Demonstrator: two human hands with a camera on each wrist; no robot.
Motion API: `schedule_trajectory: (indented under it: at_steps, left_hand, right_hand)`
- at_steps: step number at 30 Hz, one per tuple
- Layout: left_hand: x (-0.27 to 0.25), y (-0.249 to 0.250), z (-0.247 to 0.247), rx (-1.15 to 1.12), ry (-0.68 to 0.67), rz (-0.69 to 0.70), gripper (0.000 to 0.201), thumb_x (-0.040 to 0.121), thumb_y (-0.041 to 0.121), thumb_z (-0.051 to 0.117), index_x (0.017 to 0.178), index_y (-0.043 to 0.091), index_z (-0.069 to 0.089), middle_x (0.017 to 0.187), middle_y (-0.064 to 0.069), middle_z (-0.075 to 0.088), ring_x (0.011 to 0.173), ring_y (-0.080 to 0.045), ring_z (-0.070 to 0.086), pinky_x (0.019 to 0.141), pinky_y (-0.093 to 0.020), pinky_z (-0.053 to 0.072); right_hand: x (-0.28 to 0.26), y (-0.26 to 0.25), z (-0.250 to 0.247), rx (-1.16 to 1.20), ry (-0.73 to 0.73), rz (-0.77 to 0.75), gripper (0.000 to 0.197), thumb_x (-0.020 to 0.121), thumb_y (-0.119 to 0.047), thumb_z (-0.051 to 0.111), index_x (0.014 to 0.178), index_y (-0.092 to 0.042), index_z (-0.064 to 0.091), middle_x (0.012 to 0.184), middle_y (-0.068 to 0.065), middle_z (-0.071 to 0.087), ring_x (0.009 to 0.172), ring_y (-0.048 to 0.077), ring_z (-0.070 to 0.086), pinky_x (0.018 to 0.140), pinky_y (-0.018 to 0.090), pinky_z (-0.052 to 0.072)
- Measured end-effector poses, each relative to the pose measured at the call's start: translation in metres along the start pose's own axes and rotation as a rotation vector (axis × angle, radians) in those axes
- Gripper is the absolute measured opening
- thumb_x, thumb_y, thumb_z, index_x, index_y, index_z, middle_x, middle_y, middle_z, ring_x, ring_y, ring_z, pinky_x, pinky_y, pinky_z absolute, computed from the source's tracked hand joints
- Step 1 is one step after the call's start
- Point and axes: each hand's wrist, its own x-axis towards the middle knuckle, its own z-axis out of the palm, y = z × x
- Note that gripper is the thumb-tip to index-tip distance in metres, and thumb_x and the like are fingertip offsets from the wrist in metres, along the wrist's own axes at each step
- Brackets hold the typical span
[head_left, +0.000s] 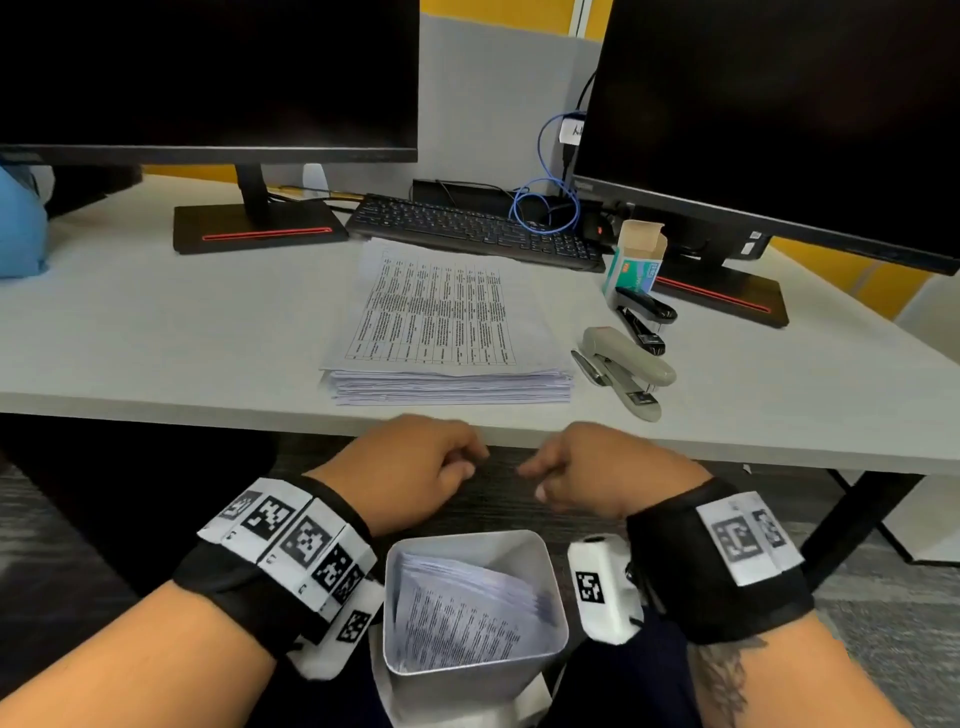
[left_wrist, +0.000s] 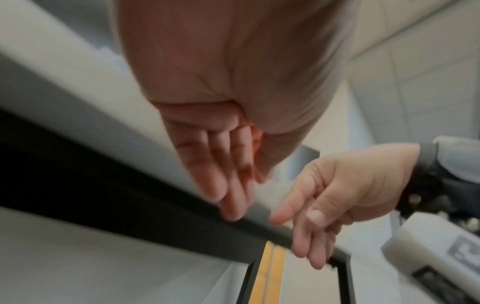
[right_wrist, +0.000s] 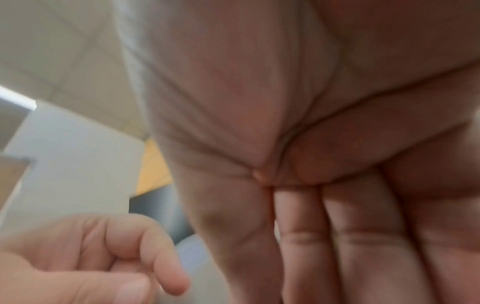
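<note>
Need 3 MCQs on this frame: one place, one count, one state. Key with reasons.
1. Where does the grey stapler lie?
A. on the desk, right of the paper stack
B. on the keyboard
C. inside the bin

2. How many monitors stand on the desk?
A. one
B. two
C. three

3. What do the left hand and right hand hold?
A. a sheet each
B. nothing; fingers loosely curled
C. a stapler together

Key:
1 A, the head view shows it beside the stack's right edge.
2 B, one dark screen at each side.
3 B, both are by the desk's front edge with nothing in them.
</note>
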Motion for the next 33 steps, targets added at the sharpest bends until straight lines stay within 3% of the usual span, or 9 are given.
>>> schedule_trajectory:
  at_steps: [4, 8, 11, 14, 17, 20, 25, 29, 33]
  left_hand:
    - [0.002, 0.019, -0.031, -0.119, 0.324, 0.044, 0.013, 0.094, 0.029, 0.057, 0.101, 0.032, 0.067, 0.079, 0.013, 0.064, 0.073, -0.005, 0.058, 0.068, -0.026, 0.045]
    - [0.014, 0.003, -0.04, 0.036, 0.544, 0.013, 0.016, 0.094, 0.023, 0.058, 0.104, 0.022, 0.07, 0.093, 0.005, 0.062, 0.091, -0.017, 0.056, 0.078, -0.029, 0.04]
    - [0.021, -0.011, -0.037, 0.12, 0.463, -0.058, 0.025, 0.092, 0.031, 0.06, 0.115, 0.026, 0.066, 0.112, 0.003, 0.06, 0.112, -0.022, 0.049, 0.095, -0.038, 0.04]
    - [0.024, -0.017, -0.037, 0.13, 0.396, -0.074, 0.025, 0.092, 0.034, 0.061, 0.116, 0.028, 0.066, 0.117, 0.005, 0.062, 0.113, -0.02, 0.051, 0.095, -0.038, 0.043]
    - [0.028, -0.02, -0.043, 0.122, 0.371, -0.061, 0.022, 0.092, 0.033, 0.061, 0.112, 0.026, 0.069, 0.113, 0.005, 0.066, 0.105, -0.017, 0.057, 0.09, -0.033, 0.046]
    - [0.03, -0.02, -0.05, 0.075, 0.357, -0.091, 0.02, 0.092, 0.035, 0.062, 0.108, 0.026, 0.07, 0.107, 0.005, 0.066, 0.096, -0.014, 0.058, 0.083, -0.029, 0.047]
    - [0.027, -0.01, -0.057, 0.108, 0.395, -0.05, 0.028, 0.092, 0.039, 0.06, 0.118, 0.027, 0.065, 0.115, 0.006, 0.066, 0.102, -0.017, 0.06, 0.086, -0.031, 0.047]
    - [0.02, 0.006, -0.061, 0.249, 0.468, -0.022, 0.02, 0.097, 0.032, 0.05, 0.102, 0.026, 0.068, 0.093, 0.002, 0.07, 0.08, -0.019, 0.059, 0.064, -0.029, 0.04]
    - [0.01, 0.032, -0.052, 0.348, 0.375, 0.05, 0.02, 0.097, 0.033, 0.045, 0.096, 0.027, 0.064, 0.081, 0.004, 0.064, 0.078, -0.02, 0.06, 0.059, -0.03, 0.037]
  right_hand:
    - [-0.011, -0.006, -0.027, 0.26, 0.224, -0.051, 0.021, 0.092, -0.013, 0.06, 0.091, -0.032, 0.069, 0.079, -0.001, 0.074, 0.067, 0.013, 0.071, 0.072, 0.028, 0.057]
    - [0.0, 0.0, -0.042, 0.171, 0.576, -0.059, 0.019, 0.092, -0.019, 0.057, 0.097, -0.03, 0.071, 0.094, 0.0, 0.067, 0.081, 0.016, 0.065, 0.074, 0.027, 0.05]
    - [0.009, 0.002, -0.042, 0.104, 0.598, -0.052, 0.032, 0.09, -0.02, 0.062, 0.12, -0.031, 0.065, 0.104, -0.005, 0.061, 0.095, 0.012, 0.058, 0.082, 0.025, 0.043]
    - [0.017, -0.001, -0.039, 0.042, 0.537, -0.083, 0.042, 0.089, -0.019, 0.066, 0.129, -0.031, 0.062, 0.119, -0.001, 0.059, 0.094, 0.006, 0.051, 0.081, 0.018, 0.035]
    - [0.026, -0.002, -0.04, 0.08, 0.547, -0.098, 0.031, 0.092, -0.017, 0.064, 0.122, -0.025, 0.068, 0.119, -0.001, 0.063, 0.085, 0.002, 0.049, 0.073, 0.011, 0.033]
    - [0.029, -0.003, -0.043, 0.112, 0.568, -0.105, 0.021, 0.095, -0.018, 0.061, 0.111, -0.021, 0.073, 0.099, -0.005, 0.066, 0.068, -0.002, 0.047, 0.06, 0.004, 0.034]
    - [0.021, -0.001, -0.048, 0.229, 0.765, -0.191, 0.015, 0.093, -0.022, 0.063, 0.101, -0.026, 0.075, 0.092, -0.007, 0.061, 0.076, 0.005, 0.051, 0.071, 0.019, 0.036]
    - [-0.005, 0.0, -0.061, 0.293, 0.678, -0.194, 0.007, 0.088, -0.039, 0.066, 0.094, -0.036, 0.069, 0.094, -0.009, 0.06, 0.084, 0.007, 0.058, 0.077, 0.025, 0.042]
    - [-0.023, -0.011, -0.065, -0.064, 0.505, -0.152, 0.065, 0.066, -0.056, 0.08, 0.126, -0.04, 0.06, 0.123, -0.013, 0.052, 0.117, 0.007, 0.048, 0.101, 0.032, 0.04]
